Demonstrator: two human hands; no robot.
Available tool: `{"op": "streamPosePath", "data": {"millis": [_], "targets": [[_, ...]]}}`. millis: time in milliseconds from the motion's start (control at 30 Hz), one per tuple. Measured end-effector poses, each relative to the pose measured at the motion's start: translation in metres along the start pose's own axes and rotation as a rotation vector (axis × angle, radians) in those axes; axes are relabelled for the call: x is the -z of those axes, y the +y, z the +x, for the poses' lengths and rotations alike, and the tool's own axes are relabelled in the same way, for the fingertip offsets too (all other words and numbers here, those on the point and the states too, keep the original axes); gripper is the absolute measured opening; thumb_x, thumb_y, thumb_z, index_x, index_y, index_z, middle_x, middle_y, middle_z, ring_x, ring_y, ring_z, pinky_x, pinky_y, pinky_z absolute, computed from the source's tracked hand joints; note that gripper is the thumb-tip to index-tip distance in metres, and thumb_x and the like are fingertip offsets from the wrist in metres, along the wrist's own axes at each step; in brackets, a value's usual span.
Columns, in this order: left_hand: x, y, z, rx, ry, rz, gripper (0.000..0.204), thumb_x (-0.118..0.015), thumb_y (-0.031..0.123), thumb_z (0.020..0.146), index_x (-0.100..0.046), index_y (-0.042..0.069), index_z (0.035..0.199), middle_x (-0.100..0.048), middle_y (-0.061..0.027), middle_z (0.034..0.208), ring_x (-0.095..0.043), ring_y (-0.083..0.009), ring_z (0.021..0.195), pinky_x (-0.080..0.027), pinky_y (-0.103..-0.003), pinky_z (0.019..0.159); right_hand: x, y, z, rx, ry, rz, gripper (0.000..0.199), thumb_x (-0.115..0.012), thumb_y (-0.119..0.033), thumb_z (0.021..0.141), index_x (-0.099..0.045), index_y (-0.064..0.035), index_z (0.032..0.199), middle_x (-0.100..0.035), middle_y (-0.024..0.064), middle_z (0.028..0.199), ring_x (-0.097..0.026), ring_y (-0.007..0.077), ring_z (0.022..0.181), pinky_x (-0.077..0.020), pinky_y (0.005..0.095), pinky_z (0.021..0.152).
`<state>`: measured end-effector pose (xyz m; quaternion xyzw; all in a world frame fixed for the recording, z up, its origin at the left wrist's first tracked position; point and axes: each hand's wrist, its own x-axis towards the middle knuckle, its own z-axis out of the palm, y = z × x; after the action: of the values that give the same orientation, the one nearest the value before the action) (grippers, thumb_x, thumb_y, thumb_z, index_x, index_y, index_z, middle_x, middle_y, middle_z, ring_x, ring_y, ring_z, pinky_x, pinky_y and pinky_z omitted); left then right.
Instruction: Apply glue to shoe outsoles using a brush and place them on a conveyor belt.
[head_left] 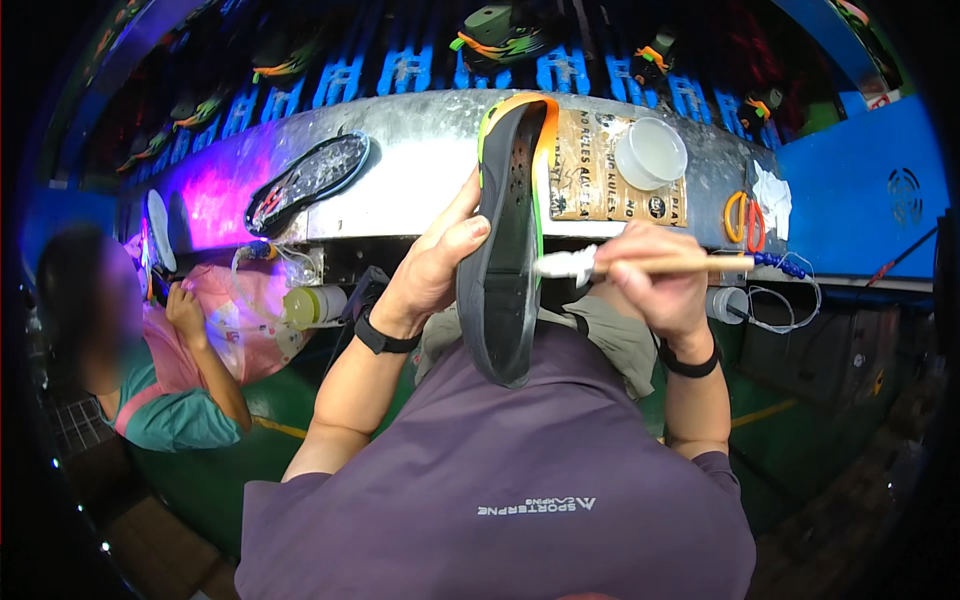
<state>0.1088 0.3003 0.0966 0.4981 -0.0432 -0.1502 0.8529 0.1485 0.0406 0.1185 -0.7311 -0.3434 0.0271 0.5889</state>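
My left hand [432, 262] grips a dark shoe sole [503, 250] with a green and orange rim, held upright on edge in front of my chest. My right hand [655, 278] holds a wooden-handled brush [640, 265] level, its white bristles touching the sole's right edge. A black band is on each of my wrists.
A metal conveyor ledge [430, 160] runs across in front, carrying another dark sole [310, 180], a white cup [651, 153] on brown cardboard and orange-handled scissors [745, 220]. A co-worker in a pink apron [170, 340] sits at my left. Shoes hang on racks behind.
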Motion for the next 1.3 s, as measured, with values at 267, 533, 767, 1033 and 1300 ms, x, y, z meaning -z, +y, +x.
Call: {"op": "streamPosePath", "data": {"millis": [267, 533, 767, 1033, 1300], "targets": [[-0.021, 0.005, -0.001, 0.045, -0.052, 0.05, 0.1, -0.063, 0.043, 0.087, -0.012, -0.002, 0.161, -0.029, -0.0175, 0.16, -0.034, -0.0244, 0.145, -0.03, -0.036, 0.117, 0.004, 0.028, 0.025, -0.04, 0.336, -0.165, 0.013, -0.066, 0.001, 0.089, -0.073, 0.0013, 0.1, -0.072, 0.0091, 0.091, -0.066, 0.0146, 0.079, -0.051, 0.0278, 0.073], [-0.012, -0.002, 0.0, 0.021, -0.044, 0.079, 0.097, -0.06, 0.042, 0.09, -0.01, -0.001, 0.162, -0.024, -0.0175, 0.163, -0.028, -0.0258, 0.15, -0.024, -0.038, 0.121, -0.001, 0.011, 0.014, 0.03, 0.132, -0.232, 0.008, -0.07, 0.0, 0.082, -0.072, 0.0009, 0.089, -0.071, 0.0115, 0.082, -0.067, 0.0223, 0.073, -0.0519, 0.0317, 0.069], [-0.001, -0.005, 0.004, 0.038, 0.014, -0.044, 0.089, -0.056, 0.043, 0.095, -0.013, 0.001, 0.161, -0.038, -0.0158, 0.155, -0.049, -0.0219, 0.135, -0.045, -0.034, 0.107, 0.006, -0.001, 0.008, -0.079, 0.059, 0.036, 0.009, -0.069, 0.0, 0.083, -0.073, 0.0017, 0.09, -0.071, 0.0103, 0.082, -0.066, 0.0161, 0.071, -0.052, 0.0294, 0.066], [0.056, -0.025, 0.013, 0.081, 0.253, -0.549, 0.069, -0.035, 0.053, 0.105, -0.047, -0.002, 0.144, -0.061, -0.0246, 0.133, -0.064, -0.0381, 0.118, -0.053, -0.05, 0.102, 0.046, 0.051, -0.016, 0.024, 0.707, 0.118, 0.024, -0.056, -0.01, 0.1, -0.066, 0.004, 0.117, -0.065, 0.0096, 0.111, -0.062, 0.012, 0.087, -0.0496, 0.0244, 0.08], [0.077, -0.024, -0.051, 0.075, 0.177, -0.151, 0.078, -0.056, -0.003, 0.085, -0.024, -0.005, 0.157, -0.052, -0.0184, 0.144, -0.058, -0.0241, 0.127, -0.045, -0.036, 0.109, 0.088, 0.158, -0.062, -0.146, 0.999, -0.183, 0.029, -0.053, -0.016, 0.105, -0.063, 0.0012, 0.126, -0.065, 0.0045, 0.106, -0.052, 0.008, 0.081, -0.045, 0.0227, 0.073]]}}
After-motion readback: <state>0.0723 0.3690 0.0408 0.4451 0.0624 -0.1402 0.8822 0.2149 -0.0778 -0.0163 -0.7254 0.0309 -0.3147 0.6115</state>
